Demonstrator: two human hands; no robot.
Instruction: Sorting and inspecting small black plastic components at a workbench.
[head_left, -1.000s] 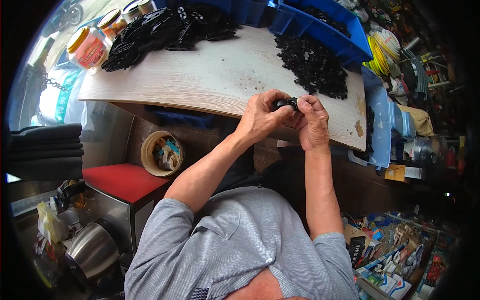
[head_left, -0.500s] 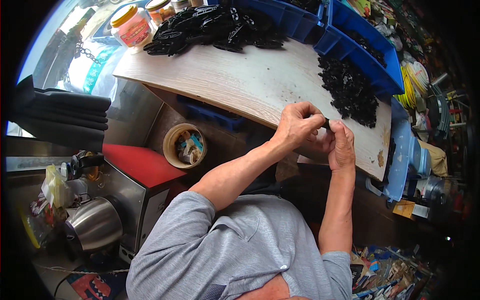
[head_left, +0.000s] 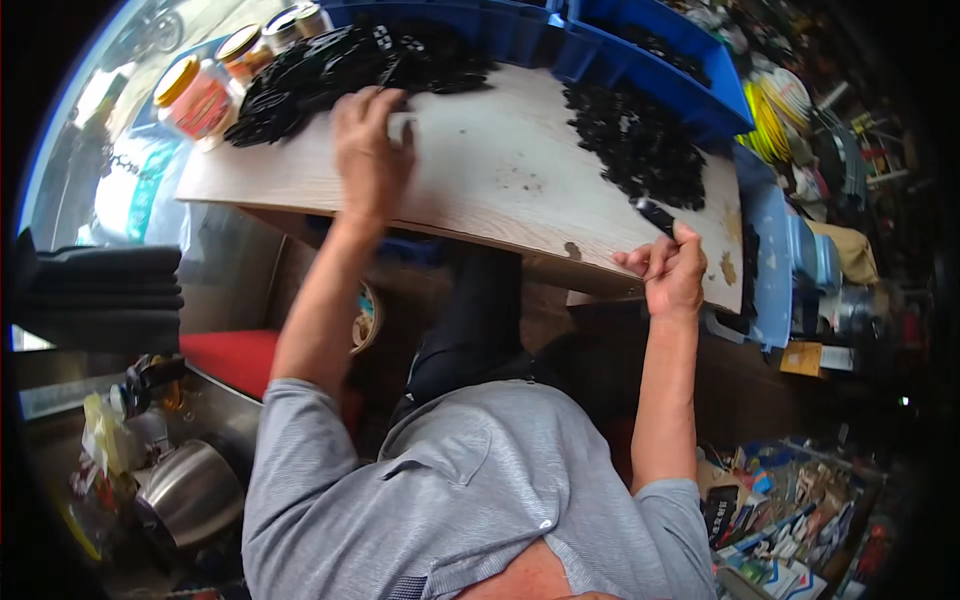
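Note:
My left hand (head_left: 370, 155), blurred by motion, is over the table at the front edge of a heap of long flat black plastic pieces (head_left: 300, 85). Its fingers are apart, and nothing shows in them. At the right, my right hand (head_left: 675, 272) pinches a small, elongated black piece (head_left: 656, 216) with a pale end between thumb and fingers. That piece tilts up and left, just in front of a pile of small black parts (head_left: 640, 140). What exactly the piece is, I cannot make out.
The pale wooden table (head_left: 480, 150) has stains near its right end. A blue bin (head_left: 670, 75) stands behind the small parts. Jars (head_left: 192, 98) stand at the far left. A light blue container (head_left: 768, 270) sits beyond the right edge. Below the table is a bucket (head_left: 368, 318).
My hands were together over the table's front edge around a small dark piece. The left has moved away, left and forward to the heap; the right keeps the black piece.

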